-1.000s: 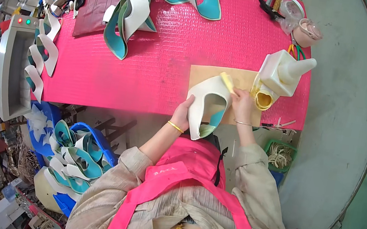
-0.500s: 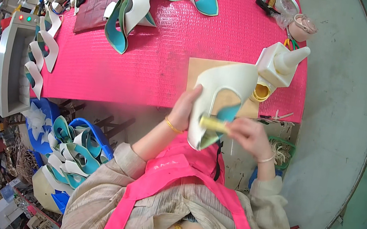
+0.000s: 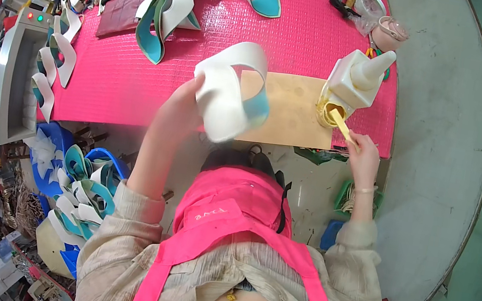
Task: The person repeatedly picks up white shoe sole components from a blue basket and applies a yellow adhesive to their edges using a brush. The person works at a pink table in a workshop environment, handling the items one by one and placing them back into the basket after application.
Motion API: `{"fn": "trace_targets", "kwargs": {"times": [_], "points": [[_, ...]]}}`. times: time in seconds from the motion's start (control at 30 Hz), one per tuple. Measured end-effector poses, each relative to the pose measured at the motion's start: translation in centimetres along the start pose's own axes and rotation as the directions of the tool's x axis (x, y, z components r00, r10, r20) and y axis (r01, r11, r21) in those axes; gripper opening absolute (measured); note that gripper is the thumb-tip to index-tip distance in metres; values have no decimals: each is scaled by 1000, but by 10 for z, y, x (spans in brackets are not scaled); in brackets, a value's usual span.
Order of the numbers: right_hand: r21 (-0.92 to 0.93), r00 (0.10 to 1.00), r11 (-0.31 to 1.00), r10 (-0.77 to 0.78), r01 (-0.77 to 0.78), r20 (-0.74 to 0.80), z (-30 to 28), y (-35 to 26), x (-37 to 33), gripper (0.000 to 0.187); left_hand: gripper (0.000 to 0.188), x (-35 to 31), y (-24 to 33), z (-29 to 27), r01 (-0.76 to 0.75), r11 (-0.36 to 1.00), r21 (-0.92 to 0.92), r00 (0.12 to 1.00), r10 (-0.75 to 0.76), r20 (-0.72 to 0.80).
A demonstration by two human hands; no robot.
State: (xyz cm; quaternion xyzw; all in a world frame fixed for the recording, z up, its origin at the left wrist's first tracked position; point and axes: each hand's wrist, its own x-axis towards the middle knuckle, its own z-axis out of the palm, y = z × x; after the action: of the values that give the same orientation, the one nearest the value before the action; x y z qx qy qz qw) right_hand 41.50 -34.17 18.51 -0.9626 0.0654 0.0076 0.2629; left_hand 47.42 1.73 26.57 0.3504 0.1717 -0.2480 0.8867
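Observation:
A white shoe upper (image 3: 222,109) with a turquoise lining is held up above the table's front edge, pinched at its left side by my left hand (image 3: 185,103). It is slightly blurred. Over on the right, my right hand (image 3: 363,153) grips the end of a yellow brush (image 3: 341,126). The brush's far end dips into the mouth of a glue pot (image 3: 324,115) with yellowish residue. Right behind that pot stands a white bottle (image 3: 351,83) with a cone-shaped nozzle. A tan board (image 3: 292,111) lies on the table beneath and beside these things.
More white and turquoise shoe uppers (image 3: 180,0) rest on the pink table (image 3: 228,33). Blue baskets (image 3: 54,145) filled with further pieces stand at lower left. A grey machine (image 3: 16,81) borders the table's left end. Scissors and a pink container (image 3: 389,34) sit at the far right.
My left hand has swung the shoe upper left and turned it. My right hand has carried the brush away from the upper, rightward into the glue pot.

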Motion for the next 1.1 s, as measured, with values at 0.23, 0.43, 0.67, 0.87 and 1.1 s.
{"fn": "trace_targets", "kwargs": {"times": [0.23, 0.43, 0.67, 0.87, 1.1], "points": [[-91, 994, 990, 101, -106, -52, 49, 20, 4, 18, 37, -1, -17, -6, -341, 940, 27, 939, 342, -32], [392, 947, 886, 135, -247, 292, 14, 12, -8, 21, 49, -2, -35, 37, -474, 828, 299, 857, 512, -60], [632, 904, 691, -426, 351, -36, -37, -148, 36, 22, 52, -7, -46, 32, -526, 739, 421, 841, 526, 128], [518, 818, 709, -574, 478, 30, -21, -163, 50, 18, 41, -16, -30, 18, -424, 832, 359, 883, 467, -40], [384, 813, 725, -564, 572, -148, 3, -168, 46, 21, 40, -2, -19, 9, -286, 957, 57, 958, 287, -22]]}}
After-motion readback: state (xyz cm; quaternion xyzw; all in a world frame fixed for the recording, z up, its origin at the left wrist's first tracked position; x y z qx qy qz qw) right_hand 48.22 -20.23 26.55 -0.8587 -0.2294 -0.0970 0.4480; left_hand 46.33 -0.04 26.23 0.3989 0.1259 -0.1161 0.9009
